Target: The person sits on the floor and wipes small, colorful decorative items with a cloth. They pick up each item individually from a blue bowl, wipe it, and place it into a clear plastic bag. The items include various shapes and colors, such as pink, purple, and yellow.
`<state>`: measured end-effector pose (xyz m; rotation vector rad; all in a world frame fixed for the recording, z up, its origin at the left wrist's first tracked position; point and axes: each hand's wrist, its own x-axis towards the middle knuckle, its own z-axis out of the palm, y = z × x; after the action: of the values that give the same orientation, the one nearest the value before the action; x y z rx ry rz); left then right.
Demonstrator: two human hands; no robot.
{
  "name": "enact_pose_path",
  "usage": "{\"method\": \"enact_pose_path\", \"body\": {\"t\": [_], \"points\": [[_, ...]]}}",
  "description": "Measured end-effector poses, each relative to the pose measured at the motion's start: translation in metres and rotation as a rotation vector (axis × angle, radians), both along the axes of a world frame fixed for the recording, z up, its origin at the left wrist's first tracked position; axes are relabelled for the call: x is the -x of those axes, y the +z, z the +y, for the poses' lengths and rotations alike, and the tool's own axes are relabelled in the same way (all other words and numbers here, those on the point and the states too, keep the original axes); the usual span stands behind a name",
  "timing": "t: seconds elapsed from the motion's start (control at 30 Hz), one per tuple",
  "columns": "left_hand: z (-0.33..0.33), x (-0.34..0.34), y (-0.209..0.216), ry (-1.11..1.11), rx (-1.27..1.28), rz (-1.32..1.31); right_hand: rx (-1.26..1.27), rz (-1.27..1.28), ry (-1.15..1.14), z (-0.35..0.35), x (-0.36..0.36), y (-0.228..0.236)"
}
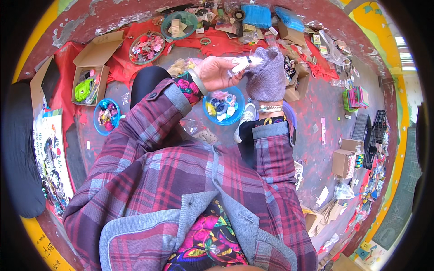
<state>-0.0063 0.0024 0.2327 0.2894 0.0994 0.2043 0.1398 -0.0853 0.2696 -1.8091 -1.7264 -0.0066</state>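
My left hand (216, 73) is closed, thumb and fingers pinching a small white piece (242, 64) with a dark band and a clear plastic wrap at its right end. Beside it, my right hand is covered by a fuzzy purple-grey cloth piece (267, 79), like a glove or sleeve; only the wrist with bracelets (271, 109) shows below. The cloth's upper end touches or nearly touches the clear wrap. Its fingers are hidden by the fabric. Under my hands stands a blue basin (206, 110) of colourful small fabric items.
At the left are a blue basket (96, 122) of shiny items and an open cardboard box (103, 90). A round tray (131, 47) of flowery pieces and a teal basin (192, 34) sit farther off. Right of my hands stand a cardboard box (299, 86) and a green basket (346, 99).
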Motion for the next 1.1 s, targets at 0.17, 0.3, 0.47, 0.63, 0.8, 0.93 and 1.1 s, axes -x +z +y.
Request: {"method": "enact_pose_path", "body": {"t": [0.17, 0.3, 0.47, 0.63, 0.8, 0.93, 1.1], "points": [[-0.009, -0.004, -0.010, -0.175, 0.125, -0.043, -0.287, -0.050, 0.175, -0.001, 0.007, -0.014], [-0.011, -0.007, -0.015, -0.271, -0.193, 0.255, -0.129, -0.097, -0.041, -0.002, -0.004, -0.030], [-0.014, -0.010, -0.013, 0.150, -0.700, 0.628, 0.102, -0.080, -0.203, -0.001, -0.015, -0.049], [-0.016, -0.011, -0.015, 0.117, -0.763, 0.483, -0.018, -0.016, -0.141, -0.007, -0.020, -0.069], [-0.012, -0.003, -0.014, 0.061, -0.721, 0.425, 0.082, -0.030, -0.175, -0.001, -0.015, -0.050], [-0.009, -0.001, -0.010, 0.073, -0.613, 0.418, 0.086, 0.524, -0.319, -0.001, -0.012, -0.034], [-0.004, -0.001, -0.011, 0.220, -0.357, 0.329, -0.105, 1.865, -0.075, 0.005, -0.015, -0.044]]}}
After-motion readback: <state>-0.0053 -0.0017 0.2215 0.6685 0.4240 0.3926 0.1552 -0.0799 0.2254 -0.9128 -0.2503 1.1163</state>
